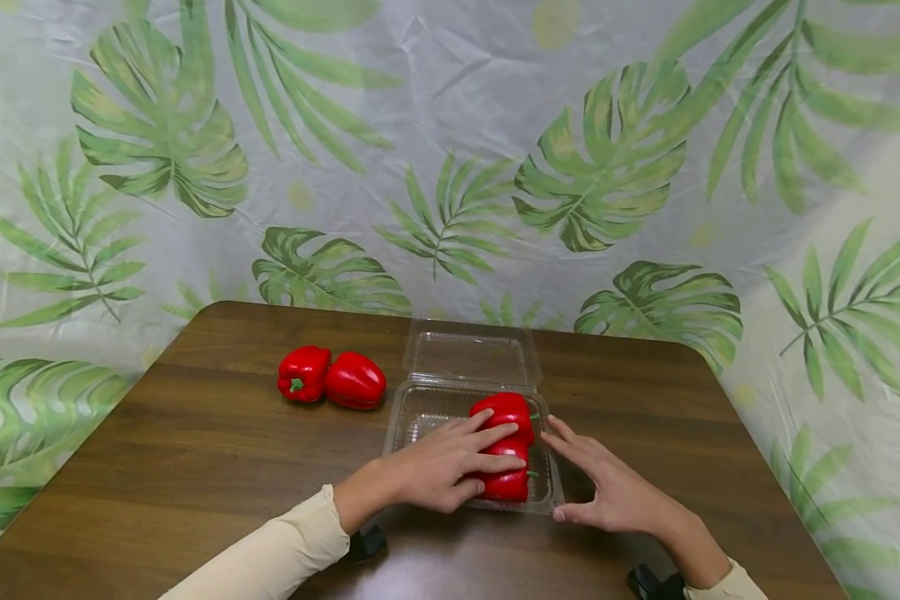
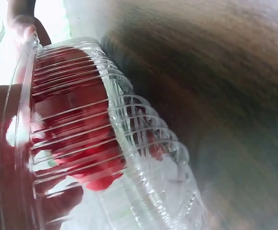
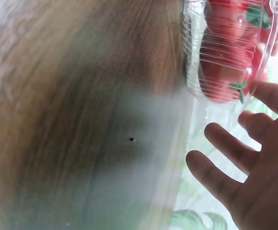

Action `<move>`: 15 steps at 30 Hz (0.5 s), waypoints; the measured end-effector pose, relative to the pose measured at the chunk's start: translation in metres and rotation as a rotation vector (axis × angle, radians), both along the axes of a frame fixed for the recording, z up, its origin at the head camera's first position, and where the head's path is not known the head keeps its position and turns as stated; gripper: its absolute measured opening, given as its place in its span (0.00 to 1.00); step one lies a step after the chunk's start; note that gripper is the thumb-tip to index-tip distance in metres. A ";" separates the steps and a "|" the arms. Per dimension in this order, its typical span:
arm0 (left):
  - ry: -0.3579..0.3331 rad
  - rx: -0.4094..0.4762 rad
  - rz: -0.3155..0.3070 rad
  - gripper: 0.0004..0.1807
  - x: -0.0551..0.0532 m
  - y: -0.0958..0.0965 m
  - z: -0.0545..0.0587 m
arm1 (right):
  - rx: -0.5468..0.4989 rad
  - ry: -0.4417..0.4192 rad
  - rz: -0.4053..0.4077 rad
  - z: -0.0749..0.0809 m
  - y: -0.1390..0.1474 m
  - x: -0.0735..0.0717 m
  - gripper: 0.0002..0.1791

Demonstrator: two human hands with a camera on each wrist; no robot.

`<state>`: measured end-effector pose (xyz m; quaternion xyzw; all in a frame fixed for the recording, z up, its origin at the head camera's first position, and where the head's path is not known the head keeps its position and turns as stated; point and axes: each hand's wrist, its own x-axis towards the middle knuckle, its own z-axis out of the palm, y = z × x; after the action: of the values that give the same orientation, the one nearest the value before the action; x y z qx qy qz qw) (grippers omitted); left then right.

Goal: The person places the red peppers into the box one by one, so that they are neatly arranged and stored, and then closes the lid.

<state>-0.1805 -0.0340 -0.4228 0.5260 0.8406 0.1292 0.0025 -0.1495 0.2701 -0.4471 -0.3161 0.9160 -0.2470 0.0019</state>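
Observation:
A clear plastic clamshell container (image 1: 420, 417) lies on the table with its lid (image 1: 471, 354) folded back. Two red bell peppers sit along its right side, a far one (image 1: 512, 407) and a near one (image 1: 506, 487), their green stems facing right. Across both peppers rests my left hand (image 1: 446, 467), its fingers extended and spread. My right hand (image 1: 615, 487) is by the container's right edge, fingers spread and nothing held; its thumb is close to the near right corner. Through the ribbed wall, the left wrist view shows a red pepper (image 2: 74, 100).
Two more red bell peppers, one showing its stem (image 1: 303, 373) and one on its side (image 1: 356, 381), lie touching each other left of the container. The brown wooden table (image 1: 217, 467) ends in front of a leaf-printed cloth (image 1: 457, 108).

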 end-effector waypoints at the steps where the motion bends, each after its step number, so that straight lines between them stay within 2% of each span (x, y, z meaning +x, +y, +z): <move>1: -0.003 0.001 -0.001 0.30 0.000 0.000 0.000 | -0.002 -0.004 0.001 0.000 0.000 0.000 0.49; 9: -0.071 0.017 0.020 0.31 0.000 -0.001 0.004 | 0.000 -0.016 0.011 0.001 0.001 0.000 0.49; 15: -0.090 0.041 0.025 0.32 0.000 -0.002 0.006 | 0.004 -0.013 0.006 0.001 0.001 0.000 0.50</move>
<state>-0.1808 -0.0356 -0.4172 0.5090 0.8433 0.1700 0.0279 -0.1496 0.2707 -0.4457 -0.3171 0.9156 -0.2469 0.0092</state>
